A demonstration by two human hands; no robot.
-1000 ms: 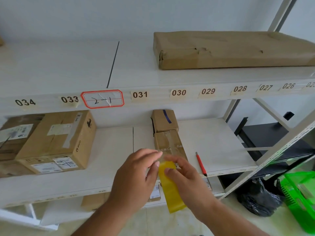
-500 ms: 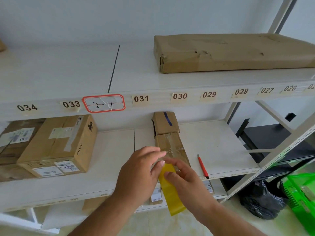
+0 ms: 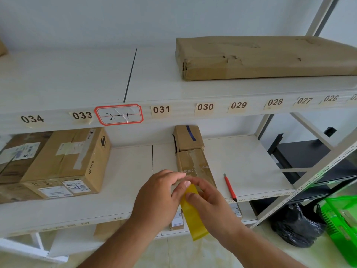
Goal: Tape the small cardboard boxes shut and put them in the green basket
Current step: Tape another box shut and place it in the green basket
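Hands together: left hand [image 3: 158,198] and right hand [image 3: 210,202] pinch a translucent yellow tape strip [image 3: 193,215] at the near end of the small brown cardboard box [image 3: 195,167] — long axis running away, dead ahead; green plastic basket [image 3: 342,225] far right.

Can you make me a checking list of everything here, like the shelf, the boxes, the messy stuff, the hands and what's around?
Surface: white middle shelf, number labels on the shelf edge above.
Job's things: small box lying on the shelf, second small box behind it; yellow tape strip hanging off its near end; green basket on the floor, right.
Clutter: red pen; big boxes left; flat parcel on the top shelf.
Hands: left hand and right hand both pinch the tape.
Cables: nothing seen.
Surroundings: black bag, pale wall.
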